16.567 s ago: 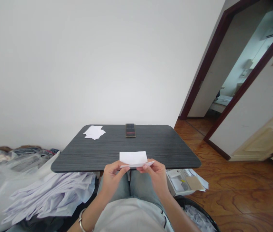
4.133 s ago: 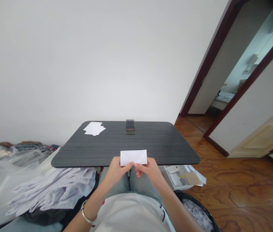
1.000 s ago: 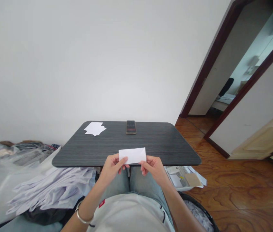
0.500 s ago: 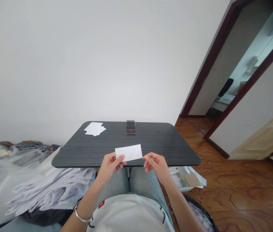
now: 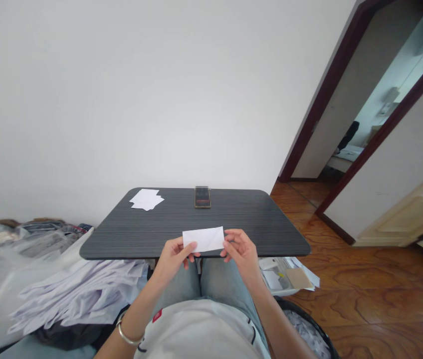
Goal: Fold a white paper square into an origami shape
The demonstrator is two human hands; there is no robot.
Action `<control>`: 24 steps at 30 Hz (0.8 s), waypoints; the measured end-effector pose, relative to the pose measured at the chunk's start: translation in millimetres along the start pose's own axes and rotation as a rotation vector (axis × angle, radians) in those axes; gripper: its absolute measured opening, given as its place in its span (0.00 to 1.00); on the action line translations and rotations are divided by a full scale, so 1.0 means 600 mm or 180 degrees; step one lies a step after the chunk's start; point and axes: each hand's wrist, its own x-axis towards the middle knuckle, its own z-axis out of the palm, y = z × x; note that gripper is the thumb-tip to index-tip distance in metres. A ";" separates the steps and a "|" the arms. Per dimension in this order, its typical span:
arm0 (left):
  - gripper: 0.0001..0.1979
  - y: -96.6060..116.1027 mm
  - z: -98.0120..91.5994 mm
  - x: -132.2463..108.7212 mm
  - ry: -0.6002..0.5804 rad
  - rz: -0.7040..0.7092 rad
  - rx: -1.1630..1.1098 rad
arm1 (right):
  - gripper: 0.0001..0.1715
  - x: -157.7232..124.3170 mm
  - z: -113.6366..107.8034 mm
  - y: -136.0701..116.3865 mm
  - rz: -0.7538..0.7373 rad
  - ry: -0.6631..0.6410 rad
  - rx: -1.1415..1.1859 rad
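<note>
My left grip (image 5: 171,256) is pinching the white slip (image 5: 204,239) by its left end, with the thumb pressing on the front near the lower left corner and the other fingers curling behind and below. My right grip (image 5: 243,252) is meeting the opposite end: its thumb tip is touching the slip near the lower right corner, and the index finger is reaching forward beside the upper right one. Whether my right fingers are also squeezing the slip, I cannot tell. The slip is staying up between my two grips, over the near edge of the dark worktop (image 5: 151,227), its long side running crosswise to me and its right end tilting slightly higher.

Near the far left corner of the worktop, several white sheets (image 5: 146,199) are lying overlapped. A phone (image 5: 202,197) is resting by the far edge, around the middle, straight beyond the slip. Behind it all, a white wall (image 5: 159,99) is rising.

A bracelet (image 5: 121,335) is circling my left wrist. To my left, pale cloth (image 5: 80,294) is lying in a heap; to my right, an open box (image 5: 290,291) is holding papers, and nearer me a black bin (image 5: 325,331) is holding white scraps.
</note>
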 end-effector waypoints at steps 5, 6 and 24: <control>0.16 -0.009 0.001 0.003 -0.0147 0.0093 0.0199 | 0.23 0.000 -0.003 0.001 -0.0472 -0.0008 -0.0536; 0.15 -0.009 0.002 0.003 -0.0149 0.0120 0.0269 | 0.21 0.001 -0.004 0.000 -0.0596 -0.0045 -0.0690; 0.24 -0.006 0.000 -0.002 0.0039 0.0314 0.0493 | 0.06 0.008 -0.012 0.010 -0.1130 -0.0096 -0.1889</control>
